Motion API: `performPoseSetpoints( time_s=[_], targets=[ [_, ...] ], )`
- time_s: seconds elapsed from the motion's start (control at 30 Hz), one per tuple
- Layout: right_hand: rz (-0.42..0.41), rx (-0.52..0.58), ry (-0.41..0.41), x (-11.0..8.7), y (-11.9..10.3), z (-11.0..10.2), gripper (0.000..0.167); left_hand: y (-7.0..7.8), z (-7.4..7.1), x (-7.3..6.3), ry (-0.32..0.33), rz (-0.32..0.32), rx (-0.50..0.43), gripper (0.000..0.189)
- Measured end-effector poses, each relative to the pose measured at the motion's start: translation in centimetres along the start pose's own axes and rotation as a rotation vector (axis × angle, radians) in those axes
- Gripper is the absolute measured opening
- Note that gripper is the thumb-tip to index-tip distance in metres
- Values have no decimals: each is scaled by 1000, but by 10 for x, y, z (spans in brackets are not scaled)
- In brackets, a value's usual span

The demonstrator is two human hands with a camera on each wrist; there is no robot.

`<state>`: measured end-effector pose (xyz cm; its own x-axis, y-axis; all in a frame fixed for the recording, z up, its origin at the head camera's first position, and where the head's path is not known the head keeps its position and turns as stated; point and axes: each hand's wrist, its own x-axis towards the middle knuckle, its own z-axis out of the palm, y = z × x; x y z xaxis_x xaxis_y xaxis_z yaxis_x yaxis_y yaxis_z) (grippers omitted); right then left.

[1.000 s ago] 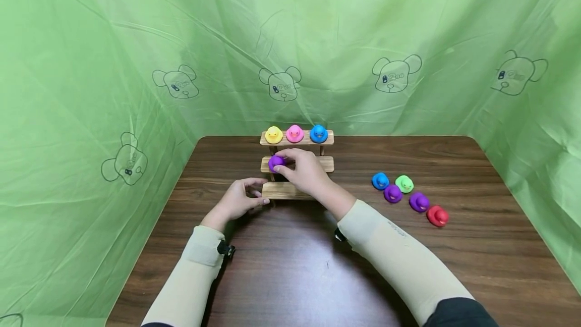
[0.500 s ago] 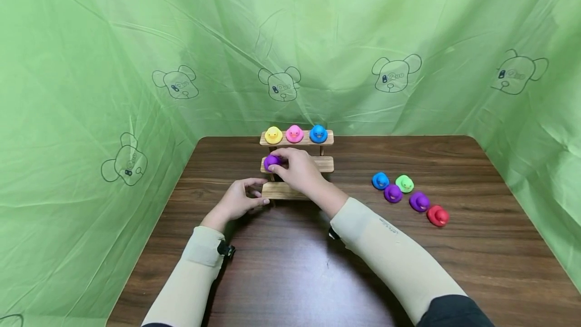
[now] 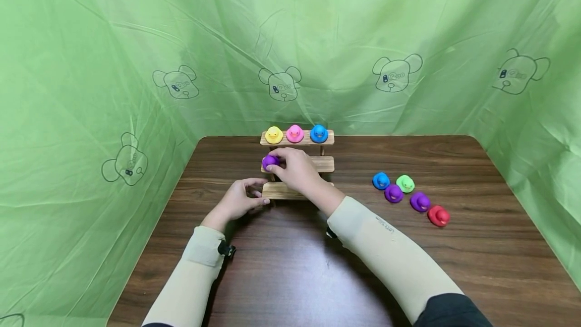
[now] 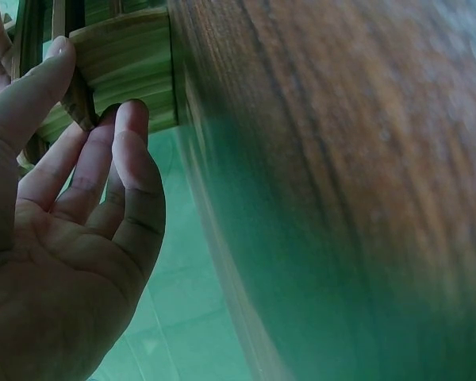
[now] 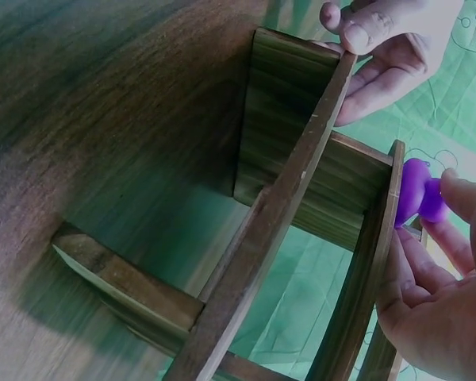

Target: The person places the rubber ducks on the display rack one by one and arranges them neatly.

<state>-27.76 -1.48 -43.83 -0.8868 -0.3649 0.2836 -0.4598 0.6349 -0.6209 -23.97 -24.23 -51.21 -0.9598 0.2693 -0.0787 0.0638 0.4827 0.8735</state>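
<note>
A three-tier wooden display stand (image 3: 283, 191) is on the table. My left hand (image 3: 237, 200) grips the left end of its lowest tier, thumb at the front edge and fingers behind, as the left wrist view shows. My right hand (image 3: 297, 169) pinches a purple rubber duck (image 3: 270, 162) at the left end of the middle tier. In the right wrist view, that purple duck (image 5: 413, 190) touches the tier's board, between thumb and fingers. Along the top tier sit a yellow duck (image 3: 274, 135), a pink duck (image 3: 295, 134) and a blue duck (image 3: 319, 134).
Right of the stand, several loose ducks lie on the brown wooden table (image 3: 290, 276): blue (image 3: 381, 181), green (image 3: 405, 183), purple (image 3: 393, 194), another purple (image 3: 420, 202) and red (image 3: 439, 215). A green curtain (image 3: 336, 29) with bear-head drawings surrounds the table's back and sides.
My right hand has shifted slightly left along the middle tier with the purple duck, to the tier's left end. My left hand stays where it was on the stand.
</note>
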Motion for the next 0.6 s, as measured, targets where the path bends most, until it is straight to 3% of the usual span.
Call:
performPoseSetpoints(
  time_s=[0.6],
  targets=[
    [-42,-41,5,0,1,-1,35,0,0,0,7,1,1,56]
  ],
)
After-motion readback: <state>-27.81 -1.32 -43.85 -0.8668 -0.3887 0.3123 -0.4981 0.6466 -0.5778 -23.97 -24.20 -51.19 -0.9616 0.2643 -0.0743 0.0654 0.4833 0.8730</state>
